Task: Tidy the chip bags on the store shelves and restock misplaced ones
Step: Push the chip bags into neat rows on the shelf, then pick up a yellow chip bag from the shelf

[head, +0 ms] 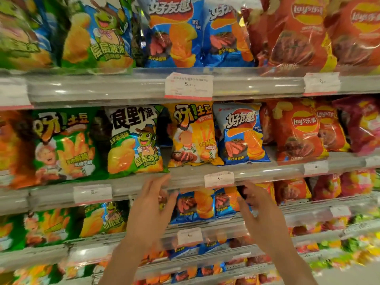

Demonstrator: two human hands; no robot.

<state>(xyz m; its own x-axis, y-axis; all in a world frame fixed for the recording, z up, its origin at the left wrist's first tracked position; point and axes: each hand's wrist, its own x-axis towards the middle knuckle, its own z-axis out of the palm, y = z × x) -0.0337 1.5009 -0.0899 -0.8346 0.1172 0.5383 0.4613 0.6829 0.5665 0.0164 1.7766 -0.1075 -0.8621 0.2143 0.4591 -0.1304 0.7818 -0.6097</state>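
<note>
While our left hand (pixel 151 199) and right hand (pixel 256 199) hang loose-fingered and empty just below the middle shelf (pixel 185 177), the yellow bag (pixel 192 134) stands on it between a green-and-white bag (pixel 134 140) and a blue bag (pixel 241 133). We judge it misplaced, light, puffy, slippery and easily crushed, so we should pinch its side edges or top seam, not its middle.

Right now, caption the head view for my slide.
Both empty hands, left and right, reach toward stocked chip shelves below a yellow bag.
</note>
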